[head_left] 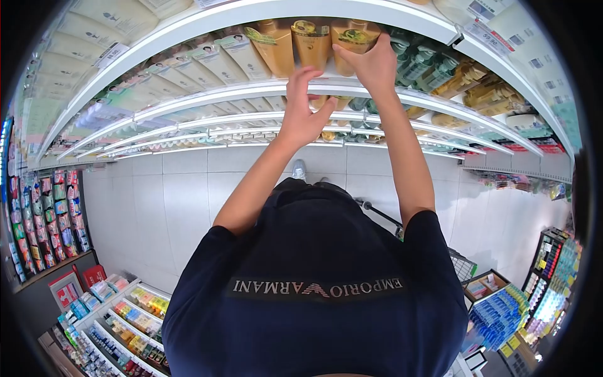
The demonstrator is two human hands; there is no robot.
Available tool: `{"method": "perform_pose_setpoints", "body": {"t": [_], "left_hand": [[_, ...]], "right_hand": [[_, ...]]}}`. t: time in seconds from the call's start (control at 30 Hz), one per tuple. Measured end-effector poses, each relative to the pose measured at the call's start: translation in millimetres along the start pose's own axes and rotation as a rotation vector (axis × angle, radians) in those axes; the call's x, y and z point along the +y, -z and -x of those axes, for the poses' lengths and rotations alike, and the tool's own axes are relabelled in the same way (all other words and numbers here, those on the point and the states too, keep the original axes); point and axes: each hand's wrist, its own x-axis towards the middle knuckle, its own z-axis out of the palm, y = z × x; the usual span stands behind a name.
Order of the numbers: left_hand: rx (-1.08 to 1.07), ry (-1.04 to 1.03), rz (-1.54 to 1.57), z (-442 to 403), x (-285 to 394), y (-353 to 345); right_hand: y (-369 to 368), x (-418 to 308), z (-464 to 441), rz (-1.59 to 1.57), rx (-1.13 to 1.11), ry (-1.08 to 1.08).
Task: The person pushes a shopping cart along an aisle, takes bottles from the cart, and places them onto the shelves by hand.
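R hand (375, 66): thumb & fingers grasping the R-most gold bottle (355, 38) on the shelf, approx 12:30. L hand (304, 110), approx 12, released, fingers spread below the middle gold bottle (311, 45). Prob. best: light, even grip w/ the base level & clear of neighbors; L fingers could steady the lower body. Bottle tops cut off by upper shelf edge (301, 9); R fingertips & label text hard to make out.
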Motion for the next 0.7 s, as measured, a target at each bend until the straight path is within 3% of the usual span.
{"method": "perform_pose_setpoints", "body": {"t": [0.7], "left_hand": [[-0.078,0.064,0.108,13,-3,-10]], "right_hand": [[-13,9,10,-0.001,0.119,0.087]]}}
